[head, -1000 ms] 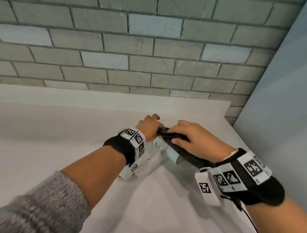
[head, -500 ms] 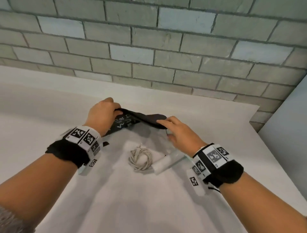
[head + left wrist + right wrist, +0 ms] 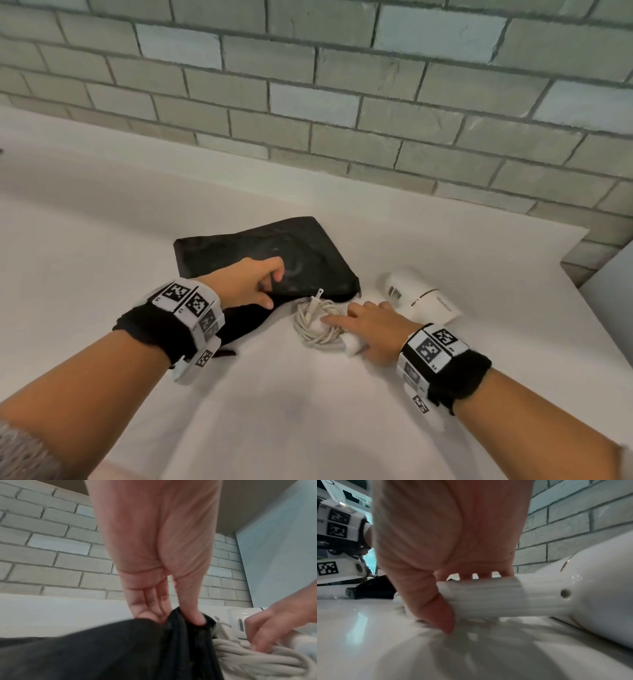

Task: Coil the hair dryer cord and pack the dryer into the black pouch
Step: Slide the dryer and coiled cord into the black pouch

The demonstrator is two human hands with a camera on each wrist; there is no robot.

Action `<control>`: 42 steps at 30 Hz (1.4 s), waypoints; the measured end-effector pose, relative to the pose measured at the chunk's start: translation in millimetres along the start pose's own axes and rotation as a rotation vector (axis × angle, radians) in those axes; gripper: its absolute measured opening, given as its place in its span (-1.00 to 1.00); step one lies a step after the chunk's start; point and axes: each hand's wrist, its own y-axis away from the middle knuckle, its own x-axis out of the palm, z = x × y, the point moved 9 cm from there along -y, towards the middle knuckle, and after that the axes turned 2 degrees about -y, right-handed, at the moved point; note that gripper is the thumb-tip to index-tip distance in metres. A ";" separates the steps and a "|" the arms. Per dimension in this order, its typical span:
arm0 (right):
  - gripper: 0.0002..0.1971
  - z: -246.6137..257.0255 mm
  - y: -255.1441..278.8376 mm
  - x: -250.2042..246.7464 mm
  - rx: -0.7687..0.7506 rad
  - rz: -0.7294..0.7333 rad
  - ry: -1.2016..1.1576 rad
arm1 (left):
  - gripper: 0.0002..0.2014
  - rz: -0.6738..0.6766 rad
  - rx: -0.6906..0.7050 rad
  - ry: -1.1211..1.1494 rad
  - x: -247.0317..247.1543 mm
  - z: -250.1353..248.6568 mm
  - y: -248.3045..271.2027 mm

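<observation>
— Grey brick wall behind, white table (image 3: 102,240) in front. Where does everything sit?

— Black pouch (image 3: 260,250) lies flat at twelve o'clock; the left hand (image 3: 246,284) pinches its near edge. At three o'clock of that hand is the coiled cord (image 3: 317,322), with the hair dryer (image 3: 421,298) beyond it.

— And the right hand (image 3: 373,325)?

— Closing around the dryer's handle, fingers over the top, thumb below.

— What might go wrong?

— I'd guess the loose coil springs apart when lifted, or the plug (image 3: 317,298) snags the pouch mouth, since one pinch hardly holds it open.
</observation>
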 end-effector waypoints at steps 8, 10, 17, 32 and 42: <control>-0.54 9.6 -5.3 -4.7 0.019 -0.112 0.103 | -0.75 -0.098 -0.199 -0.491 -1.4 10.3 24.3; -0.52 7.8 -3.7 -4.9 0.018 -0.129 0.083 | -0.83 -0.053 -0.155 -0.412 11.0 7.6 39.6; -0.55 5.4 7.0 -12.4 -0.034 -0.228 -0.008 | -0.70 -0.113 -0.335 -0.579 13.3 36.2 60.3; -0.46 117.9 72.2 -93.9 -0.640 -0.245 -0.549 | -0.16 -0.408 0.049 0.017 -19.5 3.7 53.7; -0.53 83.9 28.8 -103.1 -0.461 -0.388 -0.516 | -0.22 -0.312 0.225 0.254 -24.7 -15.6 75.8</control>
